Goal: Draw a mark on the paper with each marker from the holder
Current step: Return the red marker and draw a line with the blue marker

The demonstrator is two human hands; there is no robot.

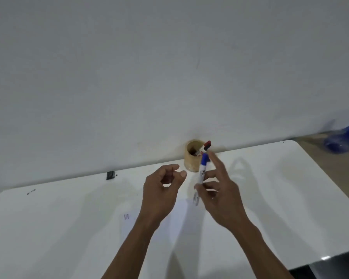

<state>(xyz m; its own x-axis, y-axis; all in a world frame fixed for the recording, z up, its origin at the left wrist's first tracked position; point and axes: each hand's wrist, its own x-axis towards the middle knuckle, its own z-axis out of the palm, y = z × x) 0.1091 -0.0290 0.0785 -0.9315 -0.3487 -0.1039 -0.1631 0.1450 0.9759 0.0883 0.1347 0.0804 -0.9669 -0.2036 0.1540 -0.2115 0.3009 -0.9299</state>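
A tan round holder (191,160) stands at the table's far edge against the wall. A red-capped marker (207,146) leans out of it on the right. My right hand (220,190) holds a white marker with a blue cap (202,172) nearly upright just in front of the holder, cap on top. My left hand (163,186) hovers beside it to the left, fingers curled loosely with nothing in them. A white paper (127,224) lies under my left forearm, with short dark marks (126,216) near its top left corner.
The white table (280,198) runs from left to right, its corner at the far right. A small black object (110,175) sits at the back edge on the left. A blue object (345,137) lies on the floor at the far right.
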